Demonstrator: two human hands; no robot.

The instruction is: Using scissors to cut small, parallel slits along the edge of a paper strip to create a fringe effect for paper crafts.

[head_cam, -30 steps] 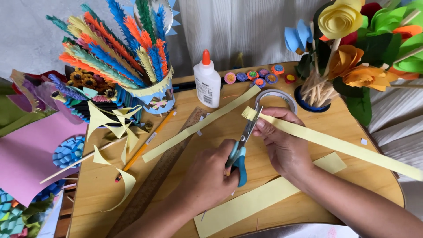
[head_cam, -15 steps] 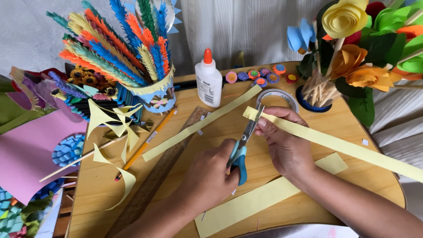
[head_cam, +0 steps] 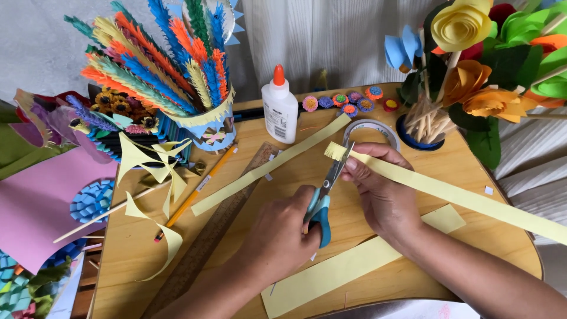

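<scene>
Beside blue cup (head_cam: 413, 133), paper-stemmed flowers (head_cam: 472, 65)

A white glue bottle (head_cam: 280, 112) with an orange cone cap stands upright at the table's far side, just beside the cup of paper feathers (head_cam: 201, 127). A small label with dark print sits on its front.

The glue bottle (head_cam: 280, 106) is standing on the table (head_cam: 136, 254). Left of the bottle, the feather cup (head_cam: 204, 127) is standing; right of it, the tape ring (head_cam: 373, 131) is lying. Before the bottle, the ruler (head_cam: 221, 230) and a paper strip (head_cam: 271, 165) are lying, and the pencil (head_cam: 198, 189) is lying to their left.
</scene>
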